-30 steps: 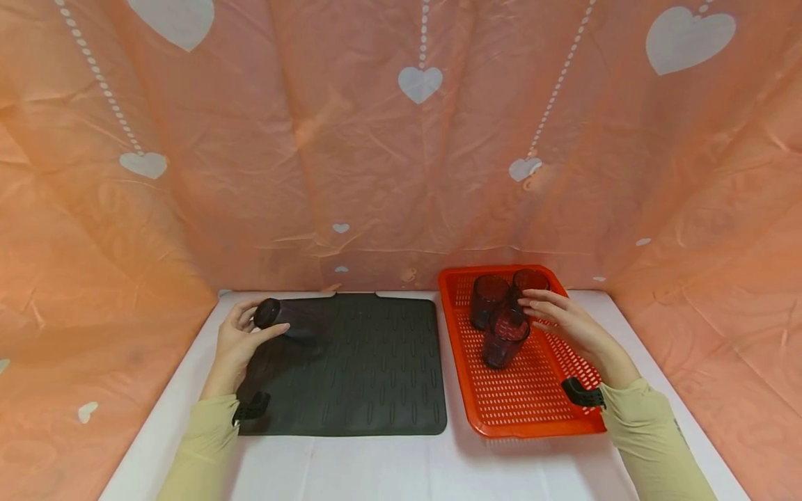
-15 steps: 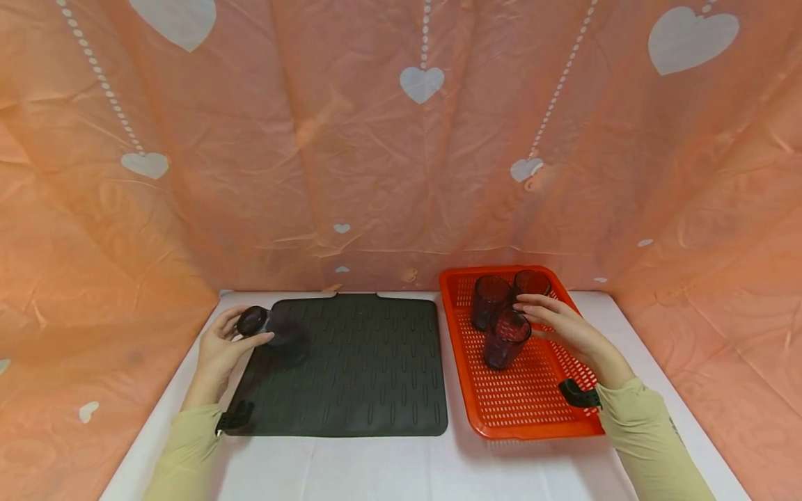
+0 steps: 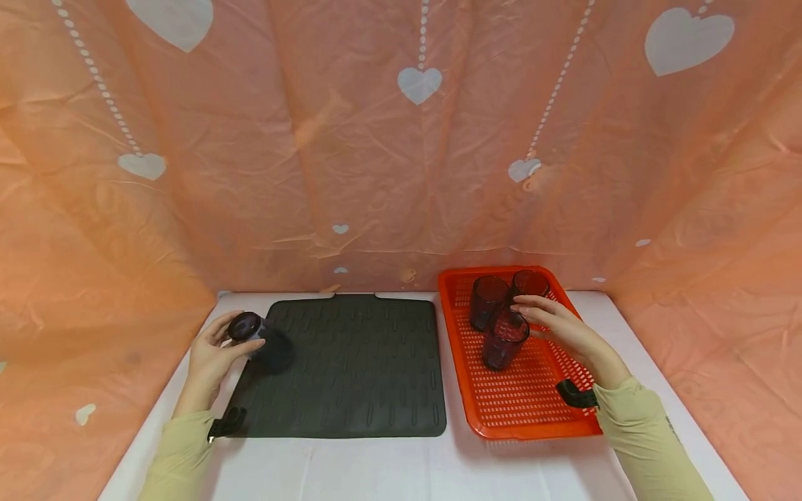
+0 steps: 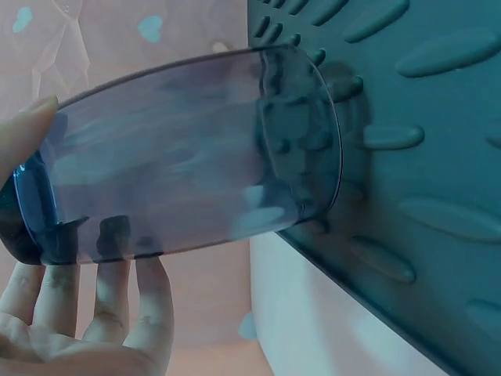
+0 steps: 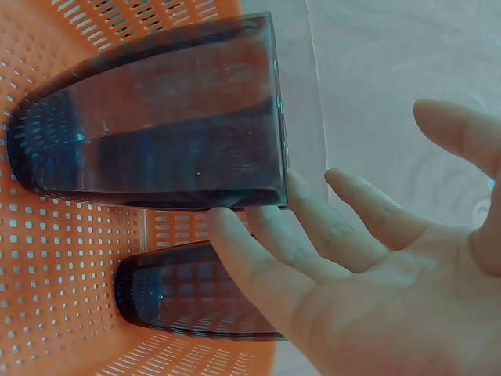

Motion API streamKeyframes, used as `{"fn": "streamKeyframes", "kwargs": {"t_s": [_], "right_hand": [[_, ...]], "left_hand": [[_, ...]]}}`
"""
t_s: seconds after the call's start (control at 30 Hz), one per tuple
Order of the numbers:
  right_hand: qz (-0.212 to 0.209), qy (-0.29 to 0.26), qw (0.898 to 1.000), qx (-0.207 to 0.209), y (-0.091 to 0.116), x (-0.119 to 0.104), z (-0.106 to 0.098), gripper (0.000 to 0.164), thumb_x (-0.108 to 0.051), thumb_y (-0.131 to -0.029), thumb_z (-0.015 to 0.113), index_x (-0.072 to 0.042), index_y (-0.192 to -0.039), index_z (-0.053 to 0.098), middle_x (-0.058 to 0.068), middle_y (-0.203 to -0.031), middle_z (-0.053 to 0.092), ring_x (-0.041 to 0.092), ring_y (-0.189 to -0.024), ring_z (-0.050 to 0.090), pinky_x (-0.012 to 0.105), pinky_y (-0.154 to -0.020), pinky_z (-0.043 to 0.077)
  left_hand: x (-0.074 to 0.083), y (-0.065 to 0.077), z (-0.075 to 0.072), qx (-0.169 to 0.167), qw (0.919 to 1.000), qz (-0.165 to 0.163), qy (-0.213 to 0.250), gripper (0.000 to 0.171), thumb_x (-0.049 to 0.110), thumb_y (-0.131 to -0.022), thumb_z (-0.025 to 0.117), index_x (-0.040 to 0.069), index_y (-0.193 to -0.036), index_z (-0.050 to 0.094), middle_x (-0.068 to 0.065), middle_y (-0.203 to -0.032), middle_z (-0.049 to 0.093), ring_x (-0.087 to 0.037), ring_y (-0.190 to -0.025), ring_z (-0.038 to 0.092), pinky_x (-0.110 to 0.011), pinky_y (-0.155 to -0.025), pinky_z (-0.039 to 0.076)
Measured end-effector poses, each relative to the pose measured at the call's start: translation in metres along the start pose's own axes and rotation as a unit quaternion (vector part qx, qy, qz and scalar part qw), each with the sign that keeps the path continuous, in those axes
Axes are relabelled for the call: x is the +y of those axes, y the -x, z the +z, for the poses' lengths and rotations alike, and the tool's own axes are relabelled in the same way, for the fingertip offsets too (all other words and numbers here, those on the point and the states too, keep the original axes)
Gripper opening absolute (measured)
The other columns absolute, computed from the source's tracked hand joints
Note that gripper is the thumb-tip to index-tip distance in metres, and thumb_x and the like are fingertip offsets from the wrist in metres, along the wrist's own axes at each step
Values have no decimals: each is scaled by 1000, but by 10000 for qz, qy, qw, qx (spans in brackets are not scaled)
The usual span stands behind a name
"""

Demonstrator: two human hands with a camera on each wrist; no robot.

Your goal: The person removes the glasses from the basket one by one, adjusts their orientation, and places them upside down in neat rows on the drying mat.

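My left hand (image 3: 209, 355) pinches a dark purple tinted drinking glass (image 3: 246, 327) near its base, thumb on one side and fingers on the other. This glass is upside down, its mouth close over the left part of a dark ribbed drying mat (image 3: 363, 369). In the left wrist view the rim of the glass (image 4: 180, 157) overlaps the mat's ridges. My right hand (image 3: 567, 334) hovers over the red basket with fingers loosely extended. In the right wrist view its fingertips are right at the rim of one upright glass (image 5: 188, 133), with another glass (image 5: 196, 290) beyond.
The red perforated basket (image 3: 468, 396) stands right of the mat and holds three upright glasses (image 3: 503, 341) grouped toward its back. A white cloth (image 3: 351, 466) covers the table. An orange curtain with hearts (image 3: 376, 174) encloses the back and sides.
My left hand has moved left and toward me with the glass, which has swung from tilted to nearly upright, mouth down. The right hand has shifted slightly toward the front glass.
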State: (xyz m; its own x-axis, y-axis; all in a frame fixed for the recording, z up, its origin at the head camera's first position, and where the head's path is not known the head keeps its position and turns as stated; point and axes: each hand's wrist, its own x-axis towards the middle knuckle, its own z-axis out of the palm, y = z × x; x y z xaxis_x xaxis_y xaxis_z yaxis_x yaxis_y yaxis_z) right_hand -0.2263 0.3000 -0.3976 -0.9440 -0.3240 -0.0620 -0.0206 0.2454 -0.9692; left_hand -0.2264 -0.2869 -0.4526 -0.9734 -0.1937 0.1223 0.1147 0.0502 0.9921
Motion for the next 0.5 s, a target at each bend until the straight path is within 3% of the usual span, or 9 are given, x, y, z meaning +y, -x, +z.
{"fn": "streamKeyframes", "kwargs": {"t_s": [0.2, 0.5], "right_hand": [[44, -50, 10000, -20, 1, 2, 0, 59, -28, -102, 46, 8, -145, 27, 30, -147, 29, 43, -135, 26, 60, -107, 23], [77, -74, 9999, 22, 0, 3, -1, 59, -28, -102, 47, 7, -145, 27, 29, -146, 30, 44, -135, 25, 60, -107, 23]], "left_hand": [[-2, -1, 0, -123, 9998, -83, 98, 71, -2, -71, 83, 16, -133, 54, 9, -118, 59, -8, -100, 53, -14, -74, 50], [-6, -4, 4, -91, 9995, -136, -267, 72, 3, -71, 84, 19, -135, 55, 12, -119, 60, -10, -98, 51, -13, -71, 48]]}}
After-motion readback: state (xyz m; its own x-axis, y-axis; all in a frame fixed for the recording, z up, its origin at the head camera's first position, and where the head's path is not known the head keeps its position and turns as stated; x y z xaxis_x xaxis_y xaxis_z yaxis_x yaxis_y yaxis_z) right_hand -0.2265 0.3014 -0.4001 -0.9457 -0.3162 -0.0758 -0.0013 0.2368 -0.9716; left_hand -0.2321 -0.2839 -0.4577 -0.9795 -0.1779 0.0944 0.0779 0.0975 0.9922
